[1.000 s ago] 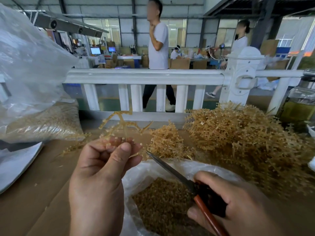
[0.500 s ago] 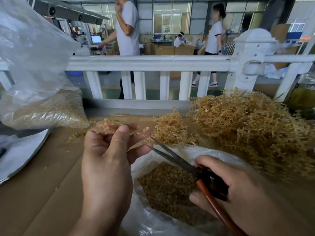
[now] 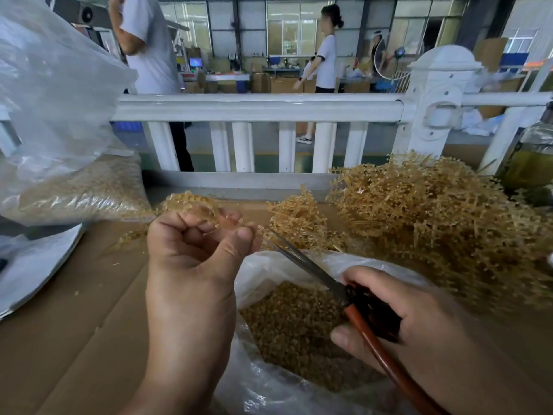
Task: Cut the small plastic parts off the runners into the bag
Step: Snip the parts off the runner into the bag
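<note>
Right now, in the head view, the left hand (image 3: 191,253) pinches a runner (image 3: 191,205) between thumb and curled fingers. The runner sticks out away from the person and to the left. It is blurred, so I cannot tell if it is one runner or a few.

The right hand (image 3: 398,319) is wrapped round the handles of the scissors (image 3: 305,265). The blades point up and left, with their tips just beside the left thumb. They look only a little apart. The right hand is over the bag (image 3: 260,274), and the left hand is at its left edge. I think the next snip needs the runner moved a bit to the right, between the blades and above the bag's mouth.

Counting: two hands, one pair of scissors, and two bags, with the second bag (image 3: 59,115) far left. Two piles of runners lie on the surface (image 3: 74,324), a small pile (image 3: 299,223) and a big pile (image 3: 434,223). The parts (image 3: 293,324) in the bag are too many to count.
</note>
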